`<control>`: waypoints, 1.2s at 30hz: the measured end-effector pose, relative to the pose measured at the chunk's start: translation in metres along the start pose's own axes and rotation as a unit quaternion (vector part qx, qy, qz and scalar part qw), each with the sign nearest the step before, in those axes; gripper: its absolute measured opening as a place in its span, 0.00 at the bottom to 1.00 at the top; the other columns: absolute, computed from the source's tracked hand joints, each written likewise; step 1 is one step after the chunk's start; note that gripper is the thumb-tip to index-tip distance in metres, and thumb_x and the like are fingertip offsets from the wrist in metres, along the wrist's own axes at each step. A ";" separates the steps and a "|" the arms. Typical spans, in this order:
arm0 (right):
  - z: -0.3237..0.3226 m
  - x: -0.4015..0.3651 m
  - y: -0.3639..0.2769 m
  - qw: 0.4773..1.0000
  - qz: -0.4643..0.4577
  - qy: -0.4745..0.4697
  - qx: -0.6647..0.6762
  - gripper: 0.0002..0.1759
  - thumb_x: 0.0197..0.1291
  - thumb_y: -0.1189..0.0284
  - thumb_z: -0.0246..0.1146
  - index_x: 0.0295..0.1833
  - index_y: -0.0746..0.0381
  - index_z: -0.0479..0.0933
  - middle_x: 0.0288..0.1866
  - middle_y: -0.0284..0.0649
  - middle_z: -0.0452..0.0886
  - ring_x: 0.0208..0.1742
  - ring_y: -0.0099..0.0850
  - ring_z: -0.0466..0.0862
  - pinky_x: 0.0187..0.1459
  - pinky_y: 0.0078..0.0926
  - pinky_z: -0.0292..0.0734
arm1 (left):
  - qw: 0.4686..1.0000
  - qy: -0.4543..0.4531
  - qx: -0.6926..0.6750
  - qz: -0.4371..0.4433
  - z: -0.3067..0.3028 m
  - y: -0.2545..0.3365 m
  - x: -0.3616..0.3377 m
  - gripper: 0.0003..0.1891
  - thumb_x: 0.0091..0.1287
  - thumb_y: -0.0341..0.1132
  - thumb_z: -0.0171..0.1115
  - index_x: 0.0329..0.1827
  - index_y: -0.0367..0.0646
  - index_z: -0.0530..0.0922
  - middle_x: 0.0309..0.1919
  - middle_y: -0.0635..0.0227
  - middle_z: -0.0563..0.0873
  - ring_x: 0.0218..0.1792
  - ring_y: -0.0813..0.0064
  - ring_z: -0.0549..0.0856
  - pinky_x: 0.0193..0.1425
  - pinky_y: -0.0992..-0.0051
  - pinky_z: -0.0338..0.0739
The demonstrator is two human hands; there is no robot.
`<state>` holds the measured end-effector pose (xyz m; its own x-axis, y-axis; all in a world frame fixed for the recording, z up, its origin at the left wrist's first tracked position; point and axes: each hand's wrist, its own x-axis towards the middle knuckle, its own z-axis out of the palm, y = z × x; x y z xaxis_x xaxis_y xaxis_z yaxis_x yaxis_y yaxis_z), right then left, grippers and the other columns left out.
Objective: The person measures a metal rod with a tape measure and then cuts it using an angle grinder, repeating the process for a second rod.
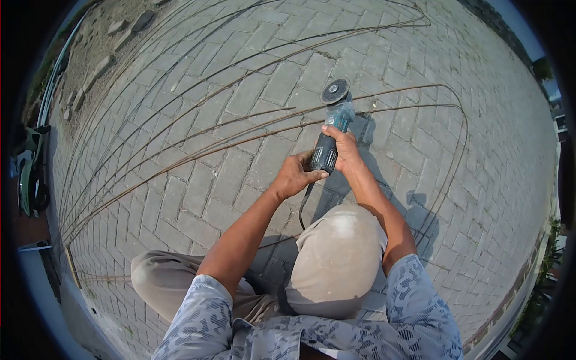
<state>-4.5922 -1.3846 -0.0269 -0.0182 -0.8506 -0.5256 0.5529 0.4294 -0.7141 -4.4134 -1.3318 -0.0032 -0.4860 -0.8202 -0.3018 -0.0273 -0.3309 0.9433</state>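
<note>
An angle grinder point(330, 137) with a teal front housing and black rear body is held out over the paving, its disc point(335, 90) pointing away from me. My right hand point(344, 147) wraps around the body just behind the head. My left hand point(295, 175) grips the rear end from the left, thumb across the back. From the rear a black cord point(304, 207) hangs down toward my knee. Long thin steel rods point(240, 135) run across the ground beneath the grinder and bend back in a loop on the right.
Grey interlocking paving blocks point(414, 159) form the ground. Several more rods point(210, 78) fan out at upper left. Loose stone blocks point(99, 69) lie along a dirt strip there. A green and black object point(30, 180) stands at the far left edge. My bent knee point(339, 252) is close below my hands.
</note>
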 end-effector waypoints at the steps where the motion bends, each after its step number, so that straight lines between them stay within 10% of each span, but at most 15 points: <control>1: -0.003 -0.001 0.002 1.000 0.003 0.005 -0.001 0.17 0.56 0.70 0.76 0.43 0.66 0.76 0.31 0.44 0.81 0.29 0.40 0.88 0.30 0.39 0.89 | 1.000 0.009 -0.004 0.002 0.003 -0.007 0.000 0.39 0.62 0.32 0.80 0.72 0.21 0.69 0.60 0.52 0.84 0.59 0.66 0.85 0.64 0.68 0.82; 13: -0.014 -0.004 0.008 0.992 -0.009 0.044 -0.119 0.13 0.53 0.72 0.76 0.37 0.66 0.79 0.30 0.40 0.82 0.26 0.28 0.83 0.27 0.32 0.79 | 0.998 0.055 0.033 0.002 0.018 -0.039 0.004 0.44 0.50 0.33 0.87 0.69 0.26 0.73 0.55 0.53 0.87 0.53 0.65 0.89 0.60 0.67 0.85; 17: -0.019 -0.001 -0.003 0.943 -0.050 0.046 -0.325 0.15 0.49 0.71 0.77 0.37 0.66 0.79 0.32 0.41 0.83 0.29 0.31 0.82 0.31 0.34 0.78 | 0.928 0.070 0.365 0.031 -0.029 -0.039 0.006 0.55 0.51 0.48 0.85 0.76 0.26 0.65 0.69 0.36 0.76 0.72 0.49 0.77 0.76 0.60 0.72; 23: -0.060 0.029 0.022 0.891 -0.018 0.023 -0.452 0.23 0.46 0.67 0.78 0.43 0.69 0.79 0.37 0.45 0.84 0.36 0.35 0.84 0.40 0.37 0.80 | 0.820 0.101 0.481 -0.293 -0.153 -0.085 -0.017 0.68 0.53 0.51 0.83 0.86 0.40 0.41 0.86 0.49 0.41 0.85 0.49 0.49 0.82 0.44 0.58; 33: -0.064 0.042 0.035 0.870 -0.005 0.030 -0.493 0.16 0.50 0.70 0.75 0.42 0.66 0.82 0.34 0.39 0.83 0.34 0.30 0.82 0.37 0.32 0.78 | 0.750 0.099 0.555 -0.345 -0.144 -0.113 -0.046 0.72 0.51 0.40 0.86 0.86 0.42 0.33 0.87 0.60 0.31 0.86 0.52 0.41 0.82 0.43 0.59; 36: -0.058 0.038 0.027 0.880 0.036 -0.001 -0.473 0.29 0.46 0.64 0.78 0.49 0.72 0.78 0.44 0.51 0.83 0.42 0.39 0.84 0.44 0.39 0.80 | 0.762 0.088 0.547 -0.337 -0.150 -0.114 -0.045 0.74 0.48 0.40 0.88 0.86 0.41 0.33 0.87 0.58 0.31 0.86 0.50 0.40 0.82 0.41 0.59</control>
<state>-4.6259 -1.3879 -0.0929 -0.0091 -0.8114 -0.5844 -0.3892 0.5412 -0.7454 -4.2573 -1.3269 -0.1178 0.0823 -0.7174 -0.6918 -0.9764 -0.1973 0.0884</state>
